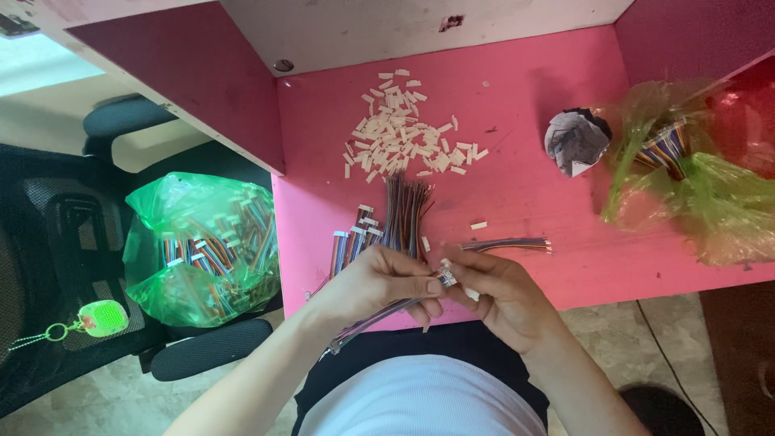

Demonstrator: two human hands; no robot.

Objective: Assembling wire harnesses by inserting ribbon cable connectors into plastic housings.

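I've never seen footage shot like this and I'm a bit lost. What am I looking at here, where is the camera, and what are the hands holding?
The camera sits on a person's head and looks down, so the two bare arms rising from the bottom are that person's own. No machine is involved. The left hand grips a bundle of multicoloured wires, and the right hand pinches a small white connector at the bundle's end. On the pink desk lie a heap of small white connector pieces, more loose wires, a crumpled paper wad and a green plastic bag of wires. Another green bag of wires rests on a black chair to the left.
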